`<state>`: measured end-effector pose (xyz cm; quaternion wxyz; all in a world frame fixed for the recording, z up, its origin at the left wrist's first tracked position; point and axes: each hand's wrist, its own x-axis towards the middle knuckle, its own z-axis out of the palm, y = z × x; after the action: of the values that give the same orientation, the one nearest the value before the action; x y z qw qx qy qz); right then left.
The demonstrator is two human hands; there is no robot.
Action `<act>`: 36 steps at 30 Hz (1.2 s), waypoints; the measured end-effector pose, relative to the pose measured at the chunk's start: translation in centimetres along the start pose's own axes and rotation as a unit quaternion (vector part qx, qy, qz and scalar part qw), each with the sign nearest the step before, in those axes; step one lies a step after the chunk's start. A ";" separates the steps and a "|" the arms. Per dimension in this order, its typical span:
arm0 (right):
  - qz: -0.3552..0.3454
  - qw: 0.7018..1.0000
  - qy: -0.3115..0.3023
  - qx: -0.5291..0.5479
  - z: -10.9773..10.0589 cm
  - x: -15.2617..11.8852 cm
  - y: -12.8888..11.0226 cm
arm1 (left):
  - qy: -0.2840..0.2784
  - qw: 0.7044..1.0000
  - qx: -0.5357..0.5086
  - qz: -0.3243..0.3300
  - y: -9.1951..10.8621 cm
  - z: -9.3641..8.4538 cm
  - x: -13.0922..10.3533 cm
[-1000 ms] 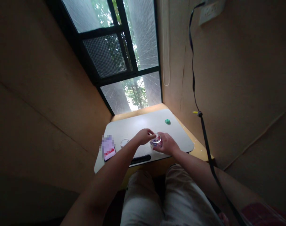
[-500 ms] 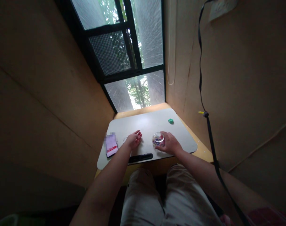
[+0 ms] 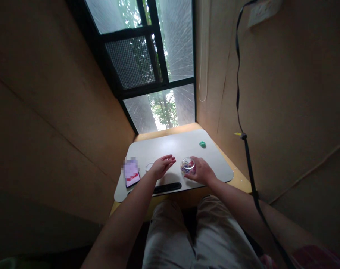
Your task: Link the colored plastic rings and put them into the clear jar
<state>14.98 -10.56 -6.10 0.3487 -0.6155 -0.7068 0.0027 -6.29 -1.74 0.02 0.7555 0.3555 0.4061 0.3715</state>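
My right hand (image 3: 203, 171) is wrapped round the right side of a small clear round jar (image 3: 187, 164), which stands on the white lap-desk top (image 3: 170, 145). Small multicoloured pieces, perhaps rubber bands, fill the lower part of the jar. To its left, my left hand (image 3: 162, 167) is raised above the board, palm turned partly up and fingers stretched toward the jar without touching it. Whether anything tiny lies in that palm I cannot tell. A clear round lid (image 3: 149, 166) rests on the board just left of the left wrist, partly behind it.
A phone (image 3: 132, 173) with a blurred screen lies on the board's left side. Toward the back right sits a small green lump (image 3: 202, 144). A black slot (image 3: 167, 188) runs along the near edge. A dark strap (image 3: 249, 164) hangs at the right, before the wall.
My left hand has moved right, closer to the jar, and its curled fingers have straightened. More of the clear lid shows now. My right hand stays on the jar.
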 end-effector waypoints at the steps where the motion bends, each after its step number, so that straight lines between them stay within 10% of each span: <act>1: -0.001 1.000 0.001 0.000 0.0 0.0 0.0 | -0.001 1.000 0.010 0.001 0.0 0.0 -0.1; 36: 0.005 1.000 -0.005 -0.006 -0.2 0.1 -0.3 | -0.013 0.948 0.301 0.106 -0.1 2.0 -0.3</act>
<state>14.86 -10.65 -5.77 0.3418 -0.6213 -0.7051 0.0032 -4.65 -2.48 0.85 0.5746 0.6120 0.4497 0.3050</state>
